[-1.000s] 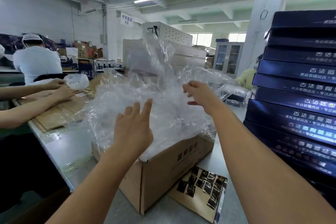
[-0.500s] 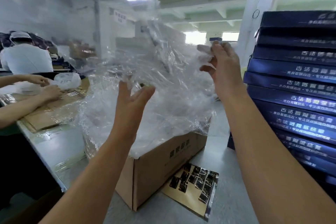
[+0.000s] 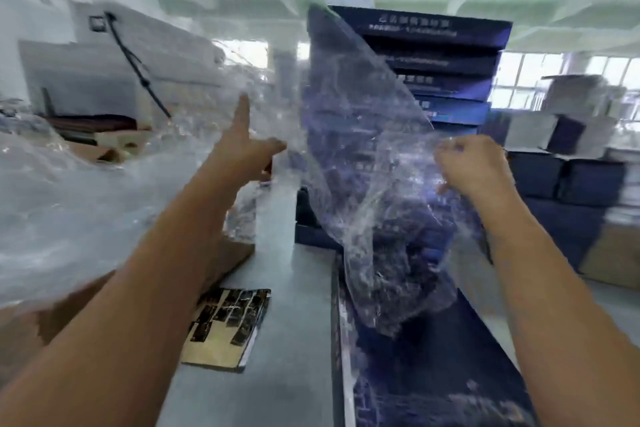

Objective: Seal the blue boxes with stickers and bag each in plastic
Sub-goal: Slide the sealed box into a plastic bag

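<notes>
Head: plastic bag [image 3: 363, 156] clenched in right grip [image 3: 471, 166], edge at left grip [image 3: 242, 149].

White print on stacked blue boxes [image 3: 450, 61] blurred; nothing legible.

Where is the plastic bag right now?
Head view, centre: the plastic bag hangs mid-air, gripped by the right hand, in front of the stack of blue boxes.

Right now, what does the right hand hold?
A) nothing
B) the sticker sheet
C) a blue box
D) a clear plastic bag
D: the fingers of the right hand are curled on the edge of the clear plastic bag, held up before the stack of blue boxes; the sticker sheet lies on the table.
</notes>
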